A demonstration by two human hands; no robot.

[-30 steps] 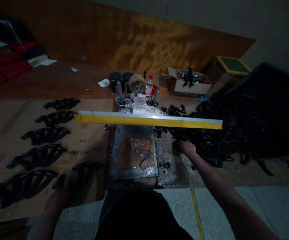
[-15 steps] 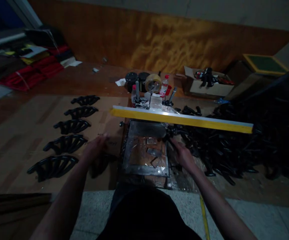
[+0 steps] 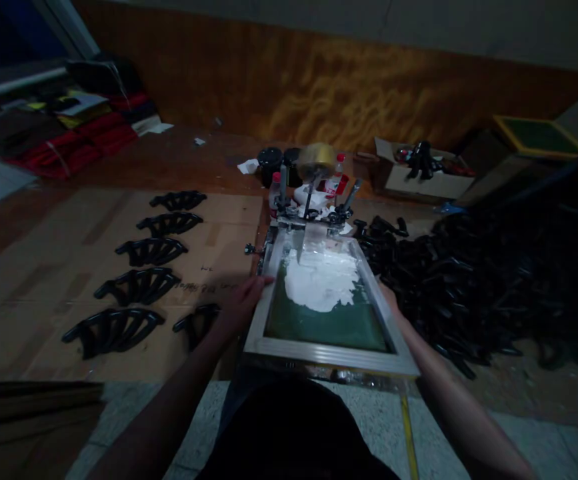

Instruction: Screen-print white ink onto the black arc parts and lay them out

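Observation:
A silver-edged screen-printing frame (image 3: 329, 353) lies low in front of me, with white ink (image 3: 321, 283) spread over its green mesh. A squeegee (image 3: 313, 240) rests against the ink at the far end. At the frame's left side is my left hand (image 3: 243, 301), fingers stretched toward the edge with one fingertip at or very near it. My right hand (image 3: 389, 297) is beside the right edge, its fingers hidden by the frame. Close to my left forearm lies a group of black curved pieces (image 3: 196, 323), partly covered by the arm.
Several fan-like groups of black pieces (image 3: 113, 330) lie on cardboard (image 3: 79, 267) at left. A heap of similar black pieces (image 3: 433, 280) fills the right. Behind the frame stand a clamp (image 3: 341, 212), bottles (image 3: 275, 190) and dark tubs (image 3: 269, 163). An open carton (image 3: 423, 180) sits back right.
The frame has swung down from edge-on and raised to lying low, covering the bed. My left hand has moved right to its side; my right hand has shifted right and is mostly hidden.

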